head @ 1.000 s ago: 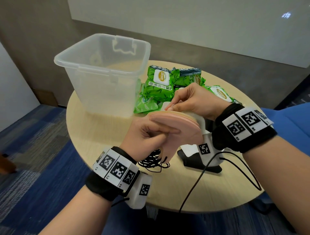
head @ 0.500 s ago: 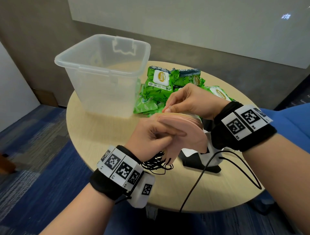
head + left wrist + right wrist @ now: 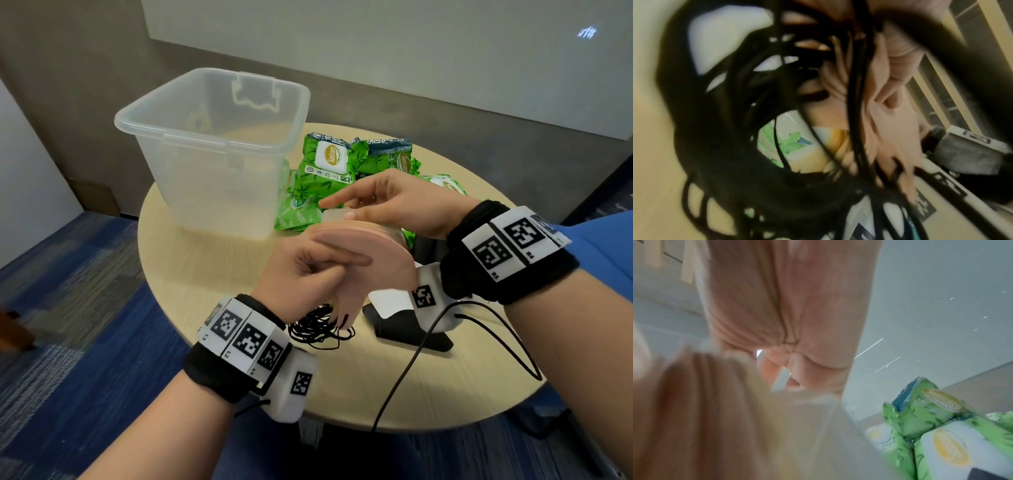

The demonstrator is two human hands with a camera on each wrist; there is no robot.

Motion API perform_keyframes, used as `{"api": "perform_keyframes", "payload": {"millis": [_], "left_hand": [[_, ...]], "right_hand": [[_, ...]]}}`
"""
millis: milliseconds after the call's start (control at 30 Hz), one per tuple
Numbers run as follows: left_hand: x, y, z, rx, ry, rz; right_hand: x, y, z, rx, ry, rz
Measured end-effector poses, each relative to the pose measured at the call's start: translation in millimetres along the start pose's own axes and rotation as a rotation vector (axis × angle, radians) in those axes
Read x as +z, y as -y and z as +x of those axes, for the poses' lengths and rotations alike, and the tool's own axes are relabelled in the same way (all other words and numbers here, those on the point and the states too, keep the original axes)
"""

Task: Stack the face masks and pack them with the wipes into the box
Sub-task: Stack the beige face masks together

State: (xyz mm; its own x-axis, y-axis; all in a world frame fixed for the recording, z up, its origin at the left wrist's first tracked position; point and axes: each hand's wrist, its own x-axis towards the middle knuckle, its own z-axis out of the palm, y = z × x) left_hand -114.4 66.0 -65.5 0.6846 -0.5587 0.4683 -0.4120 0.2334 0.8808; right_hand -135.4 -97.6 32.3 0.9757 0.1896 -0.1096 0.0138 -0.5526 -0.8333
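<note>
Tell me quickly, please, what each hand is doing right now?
Left hand: grips the stack of pink face masks.
Right hand: pinches a pale piece at the stack's top edge, index finger extended.

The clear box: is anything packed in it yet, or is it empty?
Empty. The clear box shows only its bare floor; the wipes packs lie beside it, and the pink masks are in hand.
</note>
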Motion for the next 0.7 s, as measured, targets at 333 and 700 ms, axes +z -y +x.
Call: {"api": "perform_keyframes", "payload": {"millis": [333, 700], "left_hand": [[-2.4, -6.9, 5.2, -0.086, -0.216, -0.098], [-12.7, 5.9, 9.6, 0.047, -0.136, 0.065]], "right_hand": [[8.4, -6.2, -0.9, -0.003, -0.299, 0.198], [18.6, -0.9, 3.5, -0.06, -0.289, 0.456]]}}
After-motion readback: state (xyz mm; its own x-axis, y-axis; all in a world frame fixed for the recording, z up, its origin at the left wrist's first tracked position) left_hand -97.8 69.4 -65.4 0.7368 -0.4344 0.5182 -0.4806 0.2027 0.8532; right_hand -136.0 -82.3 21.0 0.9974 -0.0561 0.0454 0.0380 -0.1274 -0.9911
